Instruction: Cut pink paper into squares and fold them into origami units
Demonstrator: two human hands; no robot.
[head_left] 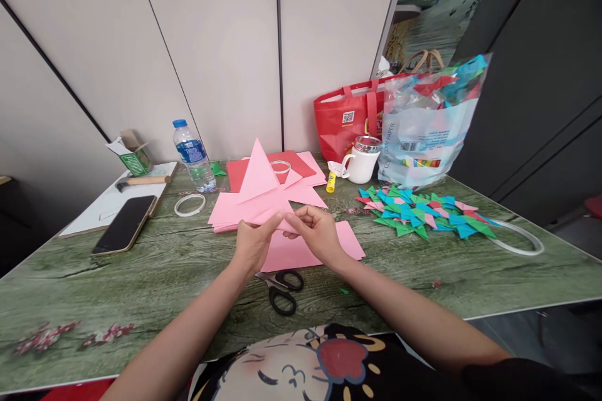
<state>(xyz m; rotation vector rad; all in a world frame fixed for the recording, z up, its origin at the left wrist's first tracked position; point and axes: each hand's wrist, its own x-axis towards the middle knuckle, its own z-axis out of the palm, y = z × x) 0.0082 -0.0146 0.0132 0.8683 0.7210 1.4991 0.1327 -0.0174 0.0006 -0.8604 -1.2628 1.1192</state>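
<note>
Both hands meet over the pile of pink paper at the middle of the table. My left hand (256, 241) pinches a piece of folded pink paper (281, 207) between thumb and fingers. On its other side my right hand (316, 230) grips the same piece, the two thumb tips nearly touching. The held piece blends with the pink sheets (223, 210) behind it, so its full outline is hard to make out. A pink paper triangle (257, 175) rests on that pile. Under my hands lies another stack of pink paper (348, 241), with black-handled scissors (282, 297) just in front.
Behind stand a water bottle (192, 156), a white mug (364, 160), a yellow glue stick (331, 182), a red bag (336, 128) and a plastic bag of folded paper (423, 131). Folded colored pieces (418, 210) lie right; a phone (126, 223) and hammer (145, 180) lie left.
</note>
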